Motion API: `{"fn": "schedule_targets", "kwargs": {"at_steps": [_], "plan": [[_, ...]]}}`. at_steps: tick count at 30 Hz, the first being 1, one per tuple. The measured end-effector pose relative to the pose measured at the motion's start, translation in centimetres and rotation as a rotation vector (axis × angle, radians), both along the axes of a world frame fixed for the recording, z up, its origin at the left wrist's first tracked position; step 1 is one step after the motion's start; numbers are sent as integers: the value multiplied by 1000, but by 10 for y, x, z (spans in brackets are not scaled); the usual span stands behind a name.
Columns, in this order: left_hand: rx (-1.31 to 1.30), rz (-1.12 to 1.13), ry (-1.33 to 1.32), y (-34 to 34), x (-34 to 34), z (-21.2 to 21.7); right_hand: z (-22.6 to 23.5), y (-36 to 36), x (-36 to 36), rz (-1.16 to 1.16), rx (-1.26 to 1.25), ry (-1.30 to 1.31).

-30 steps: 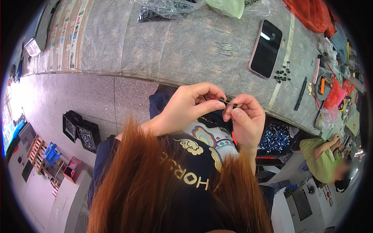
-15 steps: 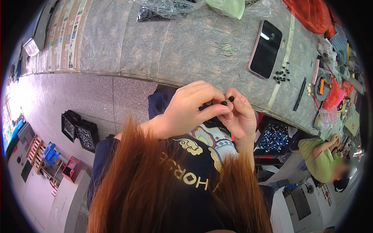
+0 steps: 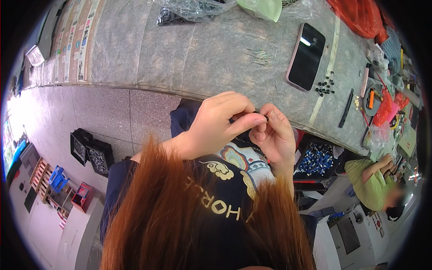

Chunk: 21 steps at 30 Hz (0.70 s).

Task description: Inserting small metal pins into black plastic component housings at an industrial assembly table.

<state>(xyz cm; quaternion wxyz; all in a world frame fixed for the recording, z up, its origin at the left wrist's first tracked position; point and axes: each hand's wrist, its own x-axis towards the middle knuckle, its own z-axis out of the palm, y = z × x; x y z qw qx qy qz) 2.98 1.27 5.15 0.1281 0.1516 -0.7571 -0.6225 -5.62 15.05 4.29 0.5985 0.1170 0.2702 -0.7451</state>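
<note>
My left hand and my right hand meet fingertip to fingertip just off the table's near edge. Between the pinched fingers sits a small black cylindrical piece, mostly covered by the left thumb. A second dark bit shows faintly behind the left fingers; how the two fit together is hidden. Both hands are closed. On the table beyond lie several loose black pieces like those in my fingers, a dark phone with a pink edge, and a small heap of thin metal pins.
A black pen-like tool lies to the right, near a cluttered area with a red bag. Below the table edge stands a bin of blue and white pieces. Black boxes sit on the floor. A person in green works at right.
The two black pieces, seen apart at my fingertips before, are now closer together and more covered. My left thumb has moved over them, against the right fingertips.
</note>
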Motion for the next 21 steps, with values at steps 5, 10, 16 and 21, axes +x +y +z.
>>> {"fn": "schedule_targets", "kwargs": {"at_steps": [5,10,16,21], "plan": [[11,-8,15,-1,1,0,2,0,0,16,-31,-18],[75,-32,-21,-1,0,5,3,0,2,-12,-44,-45],[443,-155,-213,-3,1,-1,16,-1,5,-48,-9,186],[649,-173,-183,1,0,-2,24,-2,8,-43,66,370]]}}
